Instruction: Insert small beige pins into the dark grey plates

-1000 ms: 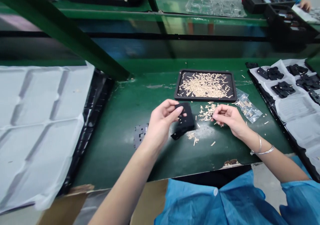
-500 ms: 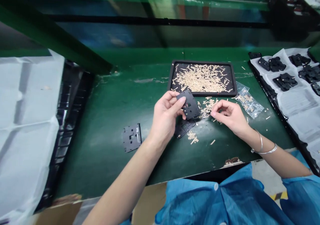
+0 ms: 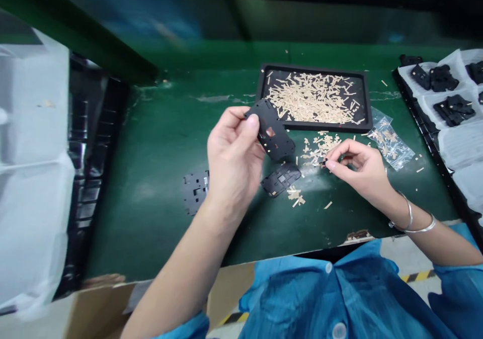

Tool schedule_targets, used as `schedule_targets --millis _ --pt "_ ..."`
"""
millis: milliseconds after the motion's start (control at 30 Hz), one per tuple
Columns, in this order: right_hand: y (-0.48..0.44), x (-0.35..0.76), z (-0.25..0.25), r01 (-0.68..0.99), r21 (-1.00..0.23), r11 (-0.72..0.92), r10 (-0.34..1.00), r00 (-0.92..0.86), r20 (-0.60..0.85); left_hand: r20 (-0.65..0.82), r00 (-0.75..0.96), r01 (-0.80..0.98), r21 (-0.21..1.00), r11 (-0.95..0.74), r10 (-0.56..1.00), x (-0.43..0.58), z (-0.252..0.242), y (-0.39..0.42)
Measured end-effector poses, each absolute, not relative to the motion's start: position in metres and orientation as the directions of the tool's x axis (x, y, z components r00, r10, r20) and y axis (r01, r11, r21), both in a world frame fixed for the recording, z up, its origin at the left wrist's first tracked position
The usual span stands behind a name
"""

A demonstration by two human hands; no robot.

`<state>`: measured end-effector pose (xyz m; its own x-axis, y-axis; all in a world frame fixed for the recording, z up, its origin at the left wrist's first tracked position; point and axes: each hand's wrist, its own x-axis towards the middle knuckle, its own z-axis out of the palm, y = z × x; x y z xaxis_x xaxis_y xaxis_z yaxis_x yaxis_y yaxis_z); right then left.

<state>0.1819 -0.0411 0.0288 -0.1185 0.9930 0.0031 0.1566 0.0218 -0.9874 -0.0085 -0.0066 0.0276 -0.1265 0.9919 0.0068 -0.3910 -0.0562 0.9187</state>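
My left hand (image 3: 236,153) grips a black plastic plate (image 3: 278,142) with cut-out holes, thumb on its face, tilted above the bench. Below it, another black plastic plate (image 3: 281,180) lies on the green surface. A third black plate (image 3: 194,193) lies farther left, partly hidden by my forearm. My right hand (image 3: 364,167) pinches a small dark piece (image 3: 323,163) between thumb and forefinger; its kind is too small to make out. Just beyond those fingertips spreads a loose heap of small beige strips (image 3: 320,145). A smaller cluster of strips (image 3: 296,196) lies nearer me.
A black tray (image 3: 328,126) full of beige strips stands at the back. Beside it lies a clear plastic bag (image 3: 394,145) with pieces inside. Trays with white lining flank the bench: a left one (image 3: 33,178) and a right one (image 3: 462,145) bearing black parts.
My left hand has raised the plate and turned it to another angle, uncovering more of the plate below. My right hand stays pinched near the heap. The view has tilted down.
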Motion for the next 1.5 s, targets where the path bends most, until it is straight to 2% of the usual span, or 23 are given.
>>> schedule_targets --millis 233,467,733,933,1067,1167,1267,1400,1500 --pt "-0.042 0.18 0.029 0.17 -0.985 0.026 0.998 -0.061 0.016 -0.084 -0.035 -0.363 0.929 0.066 0.996 -0.003 0.023 -0.011" --pt "-0.043 0.179 0.026 0.221 -0.971 0.089 0.996 -0.043 0.082 -0.038 -0.041 -0.266 0.964 0.025 0.998 0.009 0.019 -0.021" --pt "-0.045 0.179 0.027 0.291 -0.94 0.175 0.984 -0.078 0.159 0.095 -0.049 -0.317 0.943 -0.105 0.994 0.014 0.008 -0.026" --pt "-0.046 0.179 0.026 0.34 -0.895 0.287 0.958 -0.111 0.265 0.133 -0.046 -0.316 0.938 -0.141 0.99 0.013 0.009 -0.026" --pt "-0.047 0.179 0.027 0.371 -0.875 0.312 0.95 -0.128 0.284 0.155 -0.052 -0.318 0.934 -0.164 0.987 0.012 0.01 -0.026" --pt "-0.046 0.178 0.03 0.357 -0.893 0.275 0.961 -0.131 0.243 0.154 -0.042 -0.302 0.94 -0.159 0.987 0.011 0.011 -0.026" --pt "-0.045 0.178 0.032 0.315 -0.937 0.149 0.987 -0.107 0.121 0.166 -0.027 -0.303 0.938 -0.167 0.986 0.011 0.01 -0.024" --pt "-0.039 0.18 0.034 0.18 -0.981 -0.067 0.99 -0.111 -0.088 0.205 -0.019 -0.326 0.924 -0.2 0.978 0.012 0.011 -0.023" --pt "-0.036 0.182 0.034 0.078 -0.984 -0.159 0.974 -0.15 -0.169 0.21 -0.029 -0.312 0.927 -0.209 0.977 0.012 0.011 -0.022"
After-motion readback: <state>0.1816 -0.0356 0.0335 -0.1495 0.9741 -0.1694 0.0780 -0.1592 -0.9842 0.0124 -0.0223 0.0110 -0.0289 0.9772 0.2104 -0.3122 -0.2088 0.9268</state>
